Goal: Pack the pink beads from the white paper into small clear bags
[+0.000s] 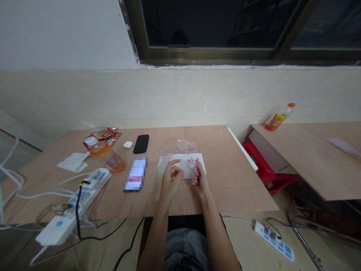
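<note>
A white sheet (184, 172) lies on the table before me, with several small pink-red pieces (199, 162) on its right part. Over its left edge is my left hand (171, 176), fingers curled and thumb drawn towards them; anything between them is too small to make out. My right hand (200, 181) is closed over the sheet's lower right, near the pink-red pieces, and its fingers hide what they may hold. A clear plastic bag (163, 163) lies at the sheet's left. Behind the sheet lies another clear bag (186, 146) with pinkish marks.
Left of my hands are a lit phone (135, 174), a black phone (141, 144), a white earbud case (128, 144), a tilted orange drink bottle (108, 156), snack wrappers (105, 132), tissue (73, 162) and a power strip (76, 205) with cables. A second table (310, 150) stands right.
</note>
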A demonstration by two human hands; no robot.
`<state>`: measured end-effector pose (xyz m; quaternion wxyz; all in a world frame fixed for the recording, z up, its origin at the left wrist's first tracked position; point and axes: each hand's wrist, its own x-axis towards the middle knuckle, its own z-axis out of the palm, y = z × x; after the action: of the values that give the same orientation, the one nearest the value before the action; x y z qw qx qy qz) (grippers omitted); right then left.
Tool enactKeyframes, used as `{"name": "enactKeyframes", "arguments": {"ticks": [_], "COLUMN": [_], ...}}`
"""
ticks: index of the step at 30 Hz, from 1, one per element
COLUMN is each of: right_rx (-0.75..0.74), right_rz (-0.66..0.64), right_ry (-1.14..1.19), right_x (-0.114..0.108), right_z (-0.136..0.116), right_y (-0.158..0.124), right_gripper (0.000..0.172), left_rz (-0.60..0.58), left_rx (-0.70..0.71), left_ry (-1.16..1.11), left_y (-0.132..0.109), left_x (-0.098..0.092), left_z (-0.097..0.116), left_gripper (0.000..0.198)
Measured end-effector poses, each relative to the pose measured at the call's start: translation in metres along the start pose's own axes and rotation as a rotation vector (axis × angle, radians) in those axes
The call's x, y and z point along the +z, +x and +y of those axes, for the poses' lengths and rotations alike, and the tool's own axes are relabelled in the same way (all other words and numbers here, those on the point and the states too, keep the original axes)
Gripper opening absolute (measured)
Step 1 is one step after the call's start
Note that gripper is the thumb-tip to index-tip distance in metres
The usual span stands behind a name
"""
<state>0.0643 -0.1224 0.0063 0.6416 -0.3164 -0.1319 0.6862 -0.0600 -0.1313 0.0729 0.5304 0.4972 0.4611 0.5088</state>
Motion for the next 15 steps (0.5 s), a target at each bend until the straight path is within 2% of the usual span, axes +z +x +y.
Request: {"name": "enactKeyframes", "arguments": {"ticks": [9, 15], "right_rx": [0.174, 0.26], "right_rz": [-0.169, -0.182], "right_ry": [0.137, 0.271], "right_x": [-0.006, -0.004], "right_z": [0.009, 0.019], "right_y": [0.003, 0.006], "right_gripper": [0.051, 0.053], "left_rz": [0.036, 0.059], "left_rx": [0.057, 0.079], "left_ry": [-0.015, -0.014], "left_y": [0.001, 0.002], "left_x": [-0.001, -0.003], "left_z": [-0.001, -0.005], "left_gripper": [0.032, 0.03]}}
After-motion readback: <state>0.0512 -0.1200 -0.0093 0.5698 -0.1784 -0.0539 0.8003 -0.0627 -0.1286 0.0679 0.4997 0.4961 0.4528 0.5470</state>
